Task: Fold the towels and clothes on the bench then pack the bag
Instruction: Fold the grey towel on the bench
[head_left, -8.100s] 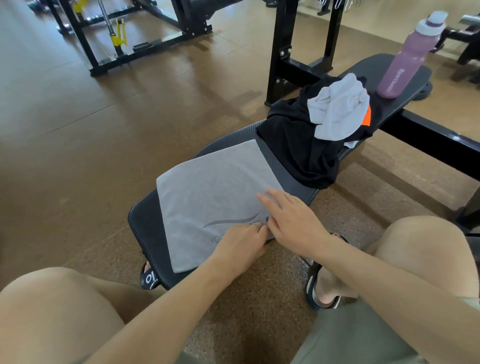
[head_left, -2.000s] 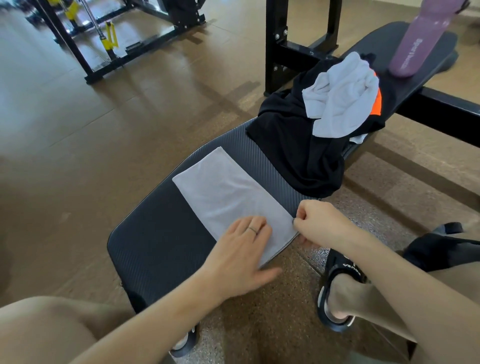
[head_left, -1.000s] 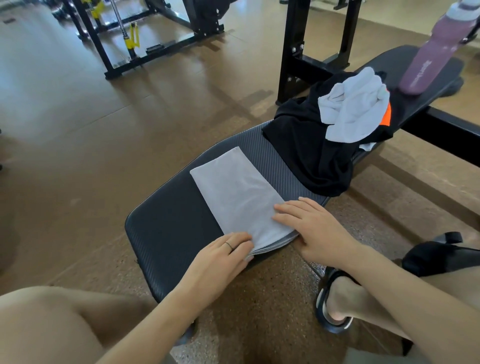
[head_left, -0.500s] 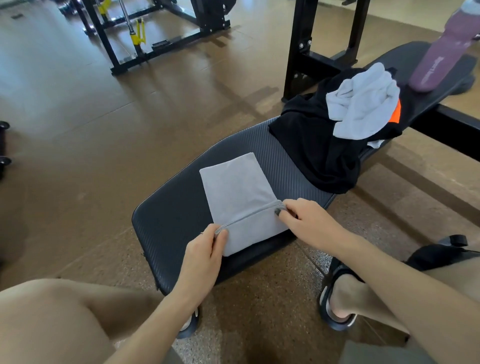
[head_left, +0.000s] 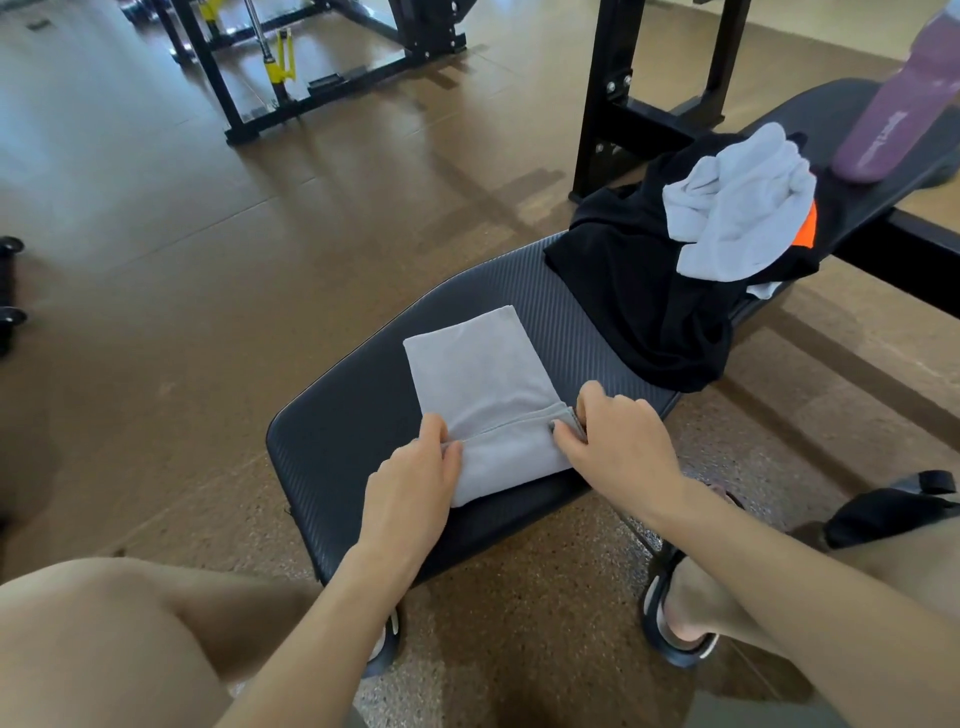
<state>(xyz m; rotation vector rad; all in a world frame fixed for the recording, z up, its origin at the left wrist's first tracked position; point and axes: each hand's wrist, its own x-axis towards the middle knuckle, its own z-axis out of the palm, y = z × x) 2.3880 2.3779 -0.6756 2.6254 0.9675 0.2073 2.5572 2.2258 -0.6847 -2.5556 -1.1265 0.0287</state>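
Note:
A grey towel (head_left: 483, 379) lies folded into a narrow strip on the black bench pad (head_left: 358, 415). Its near end is turned up and over the strip. My left hand (head_left: 415, 483) pinches the left corner of that turned edge, and my right hand (head_left: 618, 447) pinches the right corner. Farther along the bench lies a crumpled black garment (head_left: 634, 291) with an orange patch, and a bunched white towel (head_left: 743, 208) rests on top of it. No bag can be made out for certain.
A purple water bottle (head_left: 893, 119) stands at the far end of the bench. Black rack uprights (head_left: 613, 104) rise behind the bench, another frame (head_left: 322, 62) at the back left. My knees and sandalled feet (head_left: 675, 623) are close to the bench's near side.
The towel went from a wide sheet to a narrow strip. In the last second both hands lifted its near end and carried it over the strip, a little farther than half a second ago.

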